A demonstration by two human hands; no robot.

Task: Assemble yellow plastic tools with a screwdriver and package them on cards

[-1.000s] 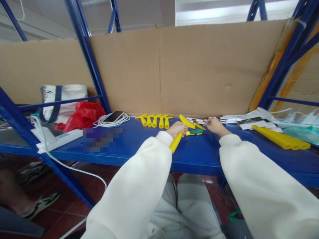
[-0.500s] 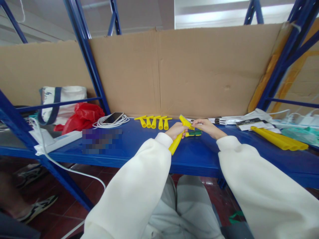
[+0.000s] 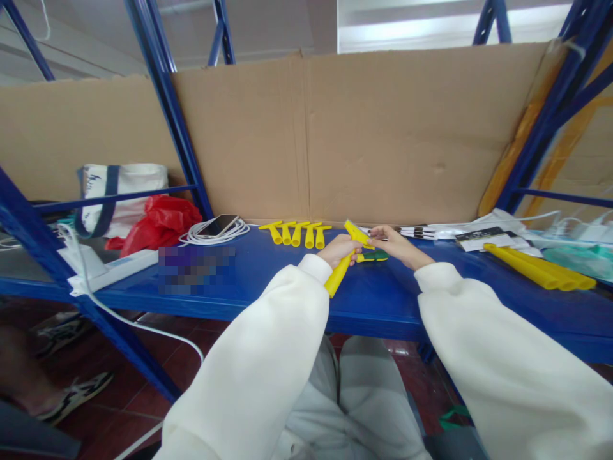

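Note:
My left hand [image 3: 340,250] is wrapped round the neck of a yellow T-shaped scraper [image 3: 338,276], its tube handle slanting down toward me. The wide head [image 3: 357,234] slants down to the right, with a pale edge at its upper left end. At the lower right end of that head, my right hand [image 3: 389,243] has its thumb and fingers pinched on it; what lies between the fingertips is too small to make out. Just below the hands, a green-and-yellow tool handle [image 3: 373,255] lies on the blue shelf [image 3: 282,275]. Several yellow T-shaped pieces [image 3: 296,235] lie in a row at the back.
Several yellow tubes [image 3: 541,268] lie at the right, beside a black-and-white card [image 3: 483,238]. White strips with dark bands [image 3: 416,232] lie along the cardboard wall [image 3: 383,140]. A phone [image 3: 219,225] on a coiled white cable and a red bag [image 3: 165,220] are at the left.
The hands and the scraper stay nearly in place; my right fingers shift very slightly at the head. The whole view has tilted a little.

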